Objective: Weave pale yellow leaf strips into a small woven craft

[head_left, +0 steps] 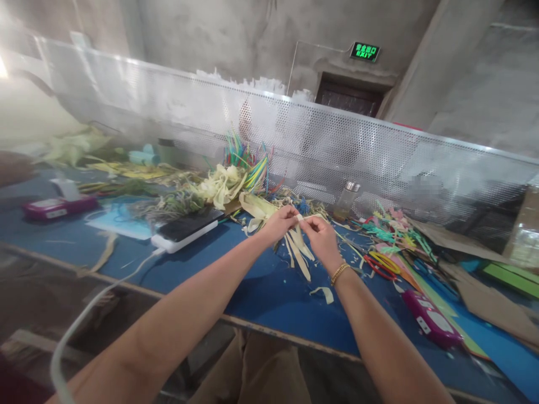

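Pinching pale husk strip (pixel 300 217) between fingertips of left hand (pixel 280 223) and right hand (pixel 323 238), clamped by both, nearer to neither. Held over blue desk (pixel 269 294), back from front edge, long axis unclear, near husk strips (pixel 300 262) running lengthwise toward that edge.

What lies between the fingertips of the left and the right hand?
In the head view, a small pale strip lies there, seemingly pinched by both the left hand and the right hand; longer pale strips show just below.
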Motion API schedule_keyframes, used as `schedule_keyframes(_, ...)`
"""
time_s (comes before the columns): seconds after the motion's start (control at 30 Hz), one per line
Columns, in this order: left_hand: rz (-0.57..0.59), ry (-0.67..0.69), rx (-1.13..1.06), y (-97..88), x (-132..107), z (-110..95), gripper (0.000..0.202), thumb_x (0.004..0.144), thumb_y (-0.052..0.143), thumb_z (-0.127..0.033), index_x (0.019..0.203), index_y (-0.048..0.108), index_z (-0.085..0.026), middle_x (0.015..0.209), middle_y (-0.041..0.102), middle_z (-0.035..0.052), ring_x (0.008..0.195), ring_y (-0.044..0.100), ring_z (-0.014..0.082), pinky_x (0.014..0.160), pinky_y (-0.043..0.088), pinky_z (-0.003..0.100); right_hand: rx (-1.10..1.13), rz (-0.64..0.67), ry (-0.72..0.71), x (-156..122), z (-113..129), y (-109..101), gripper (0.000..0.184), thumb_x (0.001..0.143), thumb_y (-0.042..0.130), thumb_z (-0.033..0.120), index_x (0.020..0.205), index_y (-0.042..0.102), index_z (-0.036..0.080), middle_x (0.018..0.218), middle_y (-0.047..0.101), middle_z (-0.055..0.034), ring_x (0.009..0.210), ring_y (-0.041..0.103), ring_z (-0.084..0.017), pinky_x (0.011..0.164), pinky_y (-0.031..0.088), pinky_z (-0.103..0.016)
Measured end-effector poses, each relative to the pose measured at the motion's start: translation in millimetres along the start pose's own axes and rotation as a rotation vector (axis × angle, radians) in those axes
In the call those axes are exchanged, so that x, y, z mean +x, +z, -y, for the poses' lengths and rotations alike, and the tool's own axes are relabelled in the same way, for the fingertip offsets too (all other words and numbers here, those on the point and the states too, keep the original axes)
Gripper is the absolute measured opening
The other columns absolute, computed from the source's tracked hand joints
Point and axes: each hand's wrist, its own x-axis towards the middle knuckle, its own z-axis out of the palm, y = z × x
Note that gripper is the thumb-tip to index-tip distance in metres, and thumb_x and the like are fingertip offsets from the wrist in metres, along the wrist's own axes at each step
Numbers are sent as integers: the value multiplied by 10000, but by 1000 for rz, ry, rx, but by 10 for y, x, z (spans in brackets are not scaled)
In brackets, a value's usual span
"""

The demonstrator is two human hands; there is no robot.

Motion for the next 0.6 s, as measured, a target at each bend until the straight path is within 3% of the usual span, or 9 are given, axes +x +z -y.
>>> schedule_keyframes(0.1, -19, 45, 58, -29, 39, 56, 100, 736, 552, -167, 739, 453, -182, 532, 397, -73, 476, 344, 71, 495, 263, 216, -35, -39, 15, -14, -49, 38, 300, 788, 548, 420, 586, 592, 202, 616, 563, -4, 628, 498, -155, 611, 377, -274)
schedule_keyframes(0.3, 25, 109, 236, -87, 63, 87, 120, 737, 562, -173, 765, 446, -182, 592, 457, -57, 532, 417, 88, 533, 315, 222, 19, 32, 96, -12, -103, 24, 294, 759, 558, 420, 570, 589, 197, 525, 497, 28, 524, 433, -127, 544, 323, -257)
schedule_keyframes(0.6, 60, 168, 451, -67, 34, 69, 106, 750, 538, -160, 762, 436, -188, 584, 437, -54, 534, 388, 102, 523, 286, 240, -162, -1, 127, -13, -42, 8, 315, 723, 553, 393, 491, 515, 183, 481, 479, 27, 498, 407, -117, 521, 293, -252)
